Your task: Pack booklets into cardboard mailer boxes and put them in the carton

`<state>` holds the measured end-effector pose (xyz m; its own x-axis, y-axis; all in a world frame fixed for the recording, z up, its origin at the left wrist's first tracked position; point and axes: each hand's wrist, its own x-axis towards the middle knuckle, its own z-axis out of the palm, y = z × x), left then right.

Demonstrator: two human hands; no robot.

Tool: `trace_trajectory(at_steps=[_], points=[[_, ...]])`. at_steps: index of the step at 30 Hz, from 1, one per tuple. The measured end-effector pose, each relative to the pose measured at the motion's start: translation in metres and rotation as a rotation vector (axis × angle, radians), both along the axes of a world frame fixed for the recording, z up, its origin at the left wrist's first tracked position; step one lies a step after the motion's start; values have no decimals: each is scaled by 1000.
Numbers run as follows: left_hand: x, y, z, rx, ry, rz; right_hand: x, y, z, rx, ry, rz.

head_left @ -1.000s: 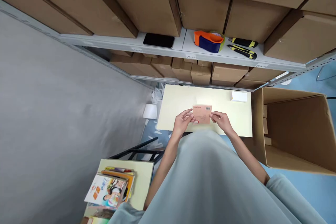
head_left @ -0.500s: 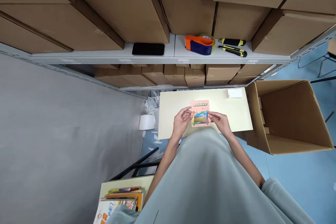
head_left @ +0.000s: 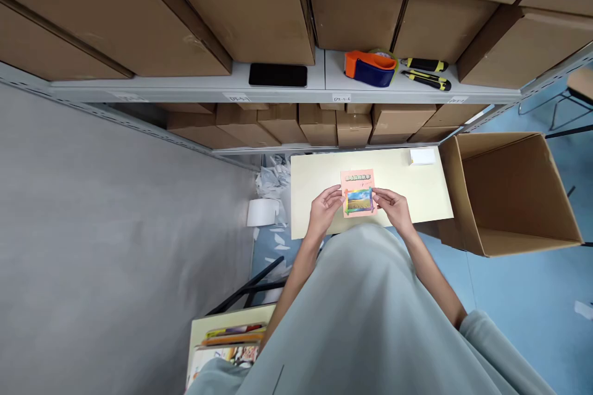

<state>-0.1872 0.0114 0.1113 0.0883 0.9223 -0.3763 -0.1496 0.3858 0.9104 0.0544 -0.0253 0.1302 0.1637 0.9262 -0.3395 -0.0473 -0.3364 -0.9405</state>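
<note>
A small pink book (head_left: 359,194) with a framed picture of a field and sky on its cover is held between my two hands over the pale table (head_left: 315,173). My left hand (head_left: 325,205) pinches its left edge. On the opposite edge, my right hand (head_left: 391,203) grips it with thumb and fingers. The cover faces up toward me. A small white box (head_left: 422,157) lies on the table beyond my right hand.
A shelf holds brown cartons (head_left: 245,6), a black phone (head_left: 278,75), an orange and blue tape dispenser (head_left: 370,68) and box cutters (head_left: 426,73). An open carton (head_left: 519,191) stands at right. Books (head_left: 231,339) lie lower left; a white roll (head_left: 262,213) stands near the wall.
The view has shifted slightly, so shelf and table sit a little farther right and higher. Both hands keep hold of the pink book, almost unchanged in pose.
</note>
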Motion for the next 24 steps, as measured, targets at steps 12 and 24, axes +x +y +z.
trace_trajectory(at_steps=[12,24], points=[[-5,-2,-6,55,22,-50,-12,-6,2,1,-34,-53],[33,-9,17,-9,-195,-159,-18,3,38,145,-41,208]])
